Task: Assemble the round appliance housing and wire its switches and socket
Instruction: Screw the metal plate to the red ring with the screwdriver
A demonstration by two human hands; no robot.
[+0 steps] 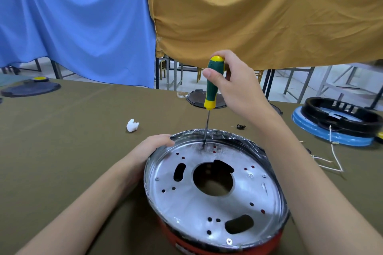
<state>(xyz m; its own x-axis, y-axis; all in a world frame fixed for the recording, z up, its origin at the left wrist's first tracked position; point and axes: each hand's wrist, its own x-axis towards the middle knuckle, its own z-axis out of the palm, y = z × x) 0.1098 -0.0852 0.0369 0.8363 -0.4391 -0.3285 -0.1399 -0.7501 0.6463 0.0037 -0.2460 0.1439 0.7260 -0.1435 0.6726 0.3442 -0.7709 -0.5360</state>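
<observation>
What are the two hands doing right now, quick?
Left hand: fingers curled over the rim of the round housing, steadying it.
Right hand: gripping the screwdriver, tip down on the metal plate.

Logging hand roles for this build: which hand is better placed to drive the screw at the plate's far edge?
Right. The right hand already grips the screwdriver, its tip set at the metal plate's far edge. The left hand holds the housing rim, steadying it.
</observation>
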